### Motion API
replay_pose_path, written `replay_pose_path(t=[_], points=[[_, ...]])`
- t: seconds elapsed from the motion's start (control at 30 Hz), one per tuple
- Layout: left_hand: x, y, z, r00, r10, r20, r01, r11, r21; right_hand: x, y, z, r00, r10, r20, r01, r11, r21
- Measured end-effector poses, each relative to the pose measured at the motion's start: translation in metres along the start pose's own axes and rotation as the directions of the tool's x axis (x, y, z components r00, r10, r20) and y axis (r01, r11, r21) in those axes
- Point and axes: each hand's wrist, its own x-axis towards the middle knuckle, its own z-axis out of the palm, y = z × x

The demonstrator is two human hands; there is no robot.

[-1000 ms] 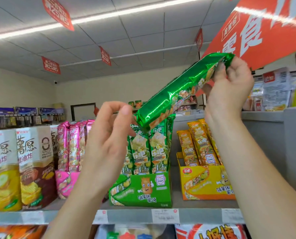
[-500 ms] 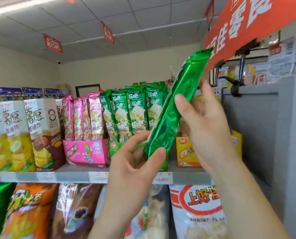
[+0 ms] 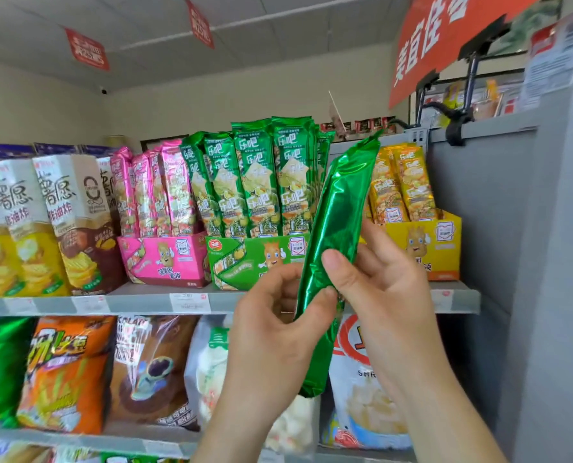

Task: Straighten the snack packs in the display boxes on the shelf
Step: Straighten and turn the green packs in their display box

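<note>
both grips are holding one green snack pack (image 3: 340, 228) in front of the shelf (image 3: 138, 301), its top leaning right and its plain back facing the camera. the left grip (image 3: 278, 329) is pinching its lower part. the right grip (image 3: 382, 289) is curling round its middle, thumb on front. the pack is overlapping the right end of the green display box (image 3: 245, 265), which is sitting between the pink box (image 3: 165, 262) and the yellow box (image 3: 428, 248).
</note>
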Motion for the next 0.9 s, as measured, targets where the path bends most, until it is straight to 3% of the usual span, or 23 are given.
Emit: replay_pose_path(t=[0.2, 0.3, 0.4, 0.47, 0.7, 0.9], points=[[-0.005, 0.004, 0.004, 1.0, -0.001, 0.028, 0.005, 0.994, -0.111, -0.015, 0.0, -0.005, 0.992, -0.009, 0.129, 0.022, 0.995, -0.102], [-0.003, 0.008, 0.003, 1.0, 0.024, -0.003, -0.024, 0.983, -0.182, -0.035, 0.007, -0.005, 0.972, 0.003, 0.237, 0.058, 0.966, -0.251], [-0.003, 0.008, 0.003, 1.0, 0.017, -0.025, -0.022, 0.974, -0.224, -0.048, 0.017, -0.004, 0.98, 0.067, 0.187, 0.008, 0.928, -0.372], [-0.005, 0.007, 0.006, 0.999, 0.024, -0.029, -0.03, 0.975, -0.22, -0.052, 0.023, -0.006, 0.984, 0.034, 0.177, 0.049, 0.893, -0.448], [0.004, 0.004, -0.002, 0.993, -0.066, -0.103, 0.026, 0.936, -0.351, -0.067, 0.035, -0.012, 0.977, 0.071, 0.203, 0.044, 0.858, -0.511], [0.004, -0.004, -0.004, 0.983, -0.179, -0.053, 0.111, 0.791, -0.601, -0.068, 0.027, -0.014, 0.969, 0.139, 0.202, -0.031, 0.885, -0.464]])
